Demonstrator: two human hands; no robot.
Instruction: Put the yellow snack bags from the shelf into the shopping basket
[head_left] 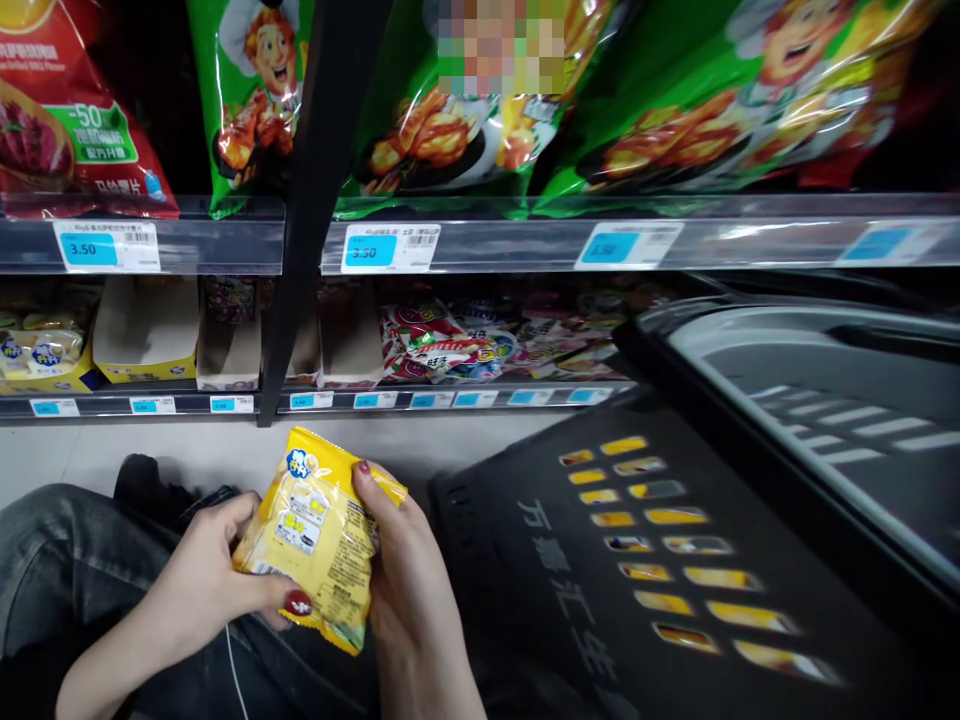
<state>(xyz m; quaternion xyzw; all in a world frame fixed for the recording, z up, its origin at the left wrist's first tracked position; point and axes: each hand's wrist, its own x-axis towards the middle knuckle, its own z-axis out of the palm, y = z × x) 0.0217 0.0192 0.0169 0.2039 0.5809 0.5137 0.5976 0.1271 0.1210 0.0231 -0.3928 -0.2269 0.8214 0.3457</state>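
Note:
Both of my hands hold one small yellow snack bag (pixel 330 540), tilted, with its printed back towards me. My left hand (pixel 214 570) grips its left and lower edge, the thumb pressed on the front face near the bottom. Around the right edge closes my right hand (pixel 409 560), its thumb on the upper right corner. The fingers behind the bag are mostly hidden. The bag is above my lap, just left of a dark shopping basket (pixel 510 560).
Yellow packages show through the basket's slots. Ahead, an upper shelf edge (pixel 480 235) carries green chip bags (pixel 450 140) and a red chip bag (pixel 82 120). Below are open cartons (pixel 146 330) and small snack packs (pixel 442 340). A dark upright post (pixel 300 220) divides the shelves.

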